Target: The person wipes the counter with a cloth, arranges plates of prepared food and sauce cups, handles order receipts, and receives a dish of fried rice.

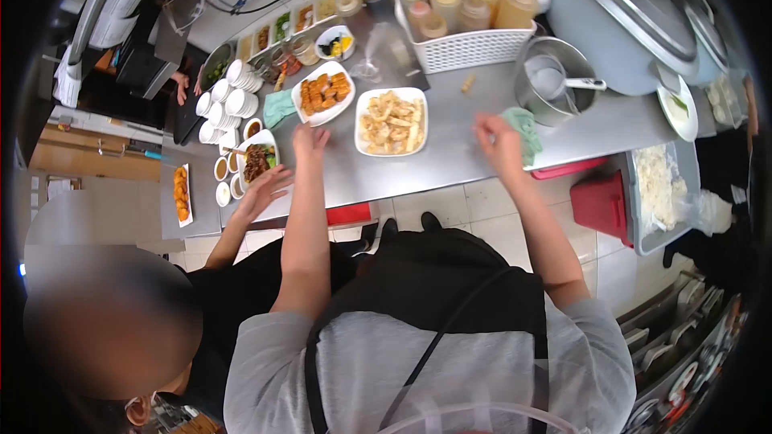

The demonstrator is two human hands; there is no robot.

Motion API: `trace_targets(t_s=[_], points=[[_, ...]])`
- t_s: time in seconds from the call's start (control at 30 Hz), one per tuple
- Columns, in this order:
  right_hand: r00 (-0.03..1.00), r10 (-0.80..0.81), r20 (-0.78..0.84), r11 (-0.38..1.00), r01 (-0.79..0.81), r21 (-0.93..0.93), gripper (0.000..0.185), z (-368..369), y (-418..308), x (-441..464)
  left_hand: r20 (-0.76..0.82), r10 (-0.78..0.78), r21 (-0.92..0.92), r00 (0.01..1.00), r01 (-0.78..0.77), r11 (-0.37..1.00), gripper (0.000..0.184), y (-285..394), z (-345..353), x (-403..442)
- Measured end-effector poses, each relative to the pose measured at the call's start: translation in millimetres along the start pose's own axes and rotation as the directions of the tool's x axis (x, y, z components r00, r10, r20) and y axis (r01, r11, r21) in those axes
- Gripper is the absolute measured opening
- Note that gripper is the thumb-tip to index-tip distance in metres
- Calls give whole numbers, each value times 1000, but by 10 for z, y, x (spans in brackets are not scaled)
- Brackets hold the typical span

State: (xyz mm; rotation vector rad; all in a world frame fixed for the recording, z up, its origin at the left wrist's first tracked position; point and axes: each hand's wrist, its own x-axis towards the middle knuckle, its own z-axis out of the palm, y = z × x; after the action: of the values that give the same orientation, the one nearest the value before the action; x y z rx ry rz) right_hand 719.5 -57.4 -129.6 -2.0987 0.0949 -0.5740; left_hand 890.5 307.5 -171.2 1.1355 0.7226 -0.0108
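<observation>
My left hand [310, 143] is just below a white dish of browned, glazed cubes [323, 93], fingers apart and holding nothing I can see. Whether it touches the dish's rim I cannot tell. To its right, a square white bowl [361, 143] holds pale, golden-topped pieces [392, 122]. My right hand [498, 138] hovers over the counter beside a crumpled green cloth [523, 130]. Its fingers are curled together, and anything between them is hidden. A co-worker's hand [264, 191] reaches toward a white dish of dark meat and greens [259, 159] on the left.
A white basket of sauce bottles [474, 55] stands at the back. On the right are a metal pot with a ladle [555, 84] and large lidded cookers [643, 24]. Stacked small cups [229, 108] and sauce cups [221, 167] crowd the left. A grey tub [693, 162] stands below right.
</observation>
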Motion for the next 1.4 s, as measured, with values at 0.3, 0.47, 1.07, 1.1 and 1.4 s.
trace_targets(t_s=[0.3, 0.47, 1.07, 1.1, 1.4], points=[[886, 400, 232, 915, -374, -150, 18, -353, 1044, -2225, 634, 436, 284, 639, -717, 637, 19, -835, 620, -2176], [813, 581, 29, 711, -490, -504, 35, -728, 1763, -3003, 700, -301, 678, 647, -472, 563, 22, -1910, 325, -2585], [275, 950, -148, 205, -906, -370, 31, -2623, 2354, -5513, 116, -397, -6, 910, 400, 916, 29, -2747, 17, -1153], [271, 949, -160, 198, -909, -367, 31, -2677, 2340, -5576, 151, -380, -54, 913, 391, 919, 31, -2789, 58, -1149], [246, 947, -207, 155, -913, -377, 31, -2804, 2099, -5216, 342, -523, -60, 781, 574, 817, 42, -3043, 297, -1332]])
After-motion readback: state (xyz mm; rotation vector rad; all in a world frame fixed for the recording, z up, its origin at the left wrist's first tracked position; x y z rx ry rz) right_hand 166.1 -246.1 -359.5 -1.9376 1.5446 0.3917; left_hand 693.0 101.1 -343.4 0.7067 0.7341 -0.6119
